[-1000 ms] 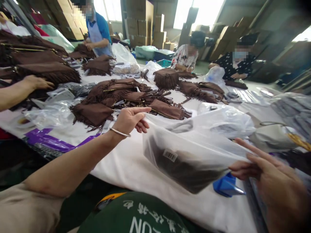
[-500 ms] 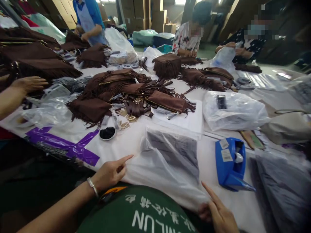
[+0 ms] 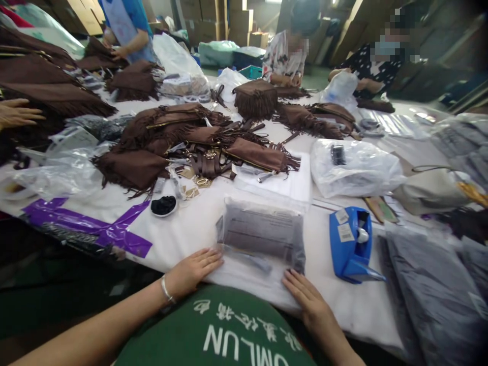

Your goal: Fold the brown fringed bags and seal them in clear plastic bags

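At the near edge of a white-covered table [image 3: 335, 317], a clear plastic bag [image 3: 263, 229] lies flat between the person's two hands, with a dark grey item showing through it. The left hand [image 3: 196, 270] rests palm down at the bag's near left corner, fingers extended and close together, gripping nothing. The right hand [image 3: 310, 301], also palm down, has its fingertips at the near right corner, fingers straight, likewise without a grip.

Just right of the bag stands a blue tape dispenser [image 3: 341, 251] with white labels; farther right lies a stack of grey plastic-wrapped packages [image 3: 438, 284]. To the left are a small dish of black material [image 3: 163, 206] and strips of purple tape [image 3: 124, 236] at the table's near edge. Beyond the bag, a white sheet [image 3: 293, 185] lies partly under a heap of brown fringed handbags [image 3: 137, 165]. A translucent plastic bag [image 3: 366, 170] holding something black sits right of the sheet. At the far left edge, a co-worker's hand [image 3: 17, 114] is beside more brown handbags [image 3: 41, 81].
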Demonstrator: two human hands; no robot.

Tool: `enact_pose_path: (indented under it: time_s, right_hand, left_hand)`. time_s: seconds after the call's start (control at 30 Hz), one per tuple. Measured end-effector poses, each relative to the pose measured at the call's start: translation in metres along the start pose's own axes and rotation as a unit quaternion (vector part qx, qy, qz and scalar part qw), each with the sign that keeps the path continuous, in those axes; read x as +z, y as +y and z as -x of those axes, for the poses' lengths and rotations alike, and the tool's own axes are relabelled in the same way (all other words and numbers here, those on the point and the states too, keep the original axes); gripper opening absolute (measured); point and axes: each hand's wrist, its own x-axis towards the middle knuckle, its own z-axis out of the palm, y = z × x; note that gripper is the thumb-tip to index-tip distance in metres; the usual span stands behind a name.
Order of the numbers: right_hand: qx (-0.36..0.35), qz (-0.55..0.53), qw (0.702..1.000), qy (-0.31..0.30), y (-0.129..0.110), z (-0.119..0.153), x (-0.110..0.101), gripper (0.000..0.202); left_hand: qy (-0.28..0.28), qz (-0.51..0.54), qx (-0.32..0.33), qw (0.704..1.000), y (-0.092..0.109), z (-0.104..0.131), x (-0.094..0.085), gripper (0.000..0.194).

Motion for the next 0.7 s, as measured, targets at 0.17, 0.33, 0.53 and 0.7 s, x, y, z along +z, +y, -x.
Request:
enact_pose_path:
  time_s: [0.17,0.33,0.53,0.7]
  right_hand:
    - [0.039,-0.075,0.996,0.017,-0.006,-0.004,0.004,0.077]
    - [0.172,-0.164,0.959,0.154,-0.021,-0.008,0.004,0.058]
    - [0.280,-0.240,0.891,0.266,-0.032,-0.005,0.016,0.044]
    - [0.284,-0.255,0.875,0.298,-0.039,-0.001,0.017,0.047]
  left_hand:
    - [0.011,0.075,-0.109,0.991,0.003,0.010,0.007,0.069]
    - [0.083,0.211,-0.165,0.960,0.042,-0.022,-0.037,0.045]
    - [-0.037,0.350,0.124,0.928,0.113,-0.088,-0.031,0.029]
    - [-0.004,0.130,0.128,0.983,0.132,-0.151,0.031,0.034]
